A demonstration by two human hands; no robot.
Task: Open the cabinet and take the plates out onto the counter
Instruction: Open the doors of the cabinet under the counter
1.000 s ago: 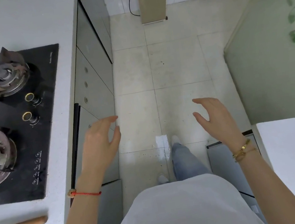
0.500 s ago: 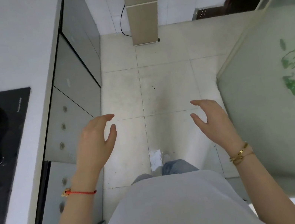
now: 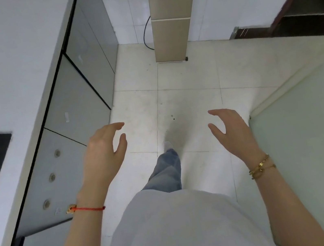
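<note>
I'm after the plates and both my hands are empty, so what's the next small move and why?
Probably reach the left hand to a cabinet door under the counter and pull it open. Both hands, the right hand too, hang open over the floor holding nothing, every door looks shut, and no plates are in view.

We're looking at the desk (image 3: 7, 62) filling the upper left of the frame: a pale, plain slab running diagonally from the top edge down to the lower left. Under its dark front edge we see the cabinet (image 3: 79, 98), a row of flat grey doors, every one shut flush. The lower-left panels carry small round fittings in a line, while the doors further up the frame look smooth. No plates show anywhere for us.
</note>
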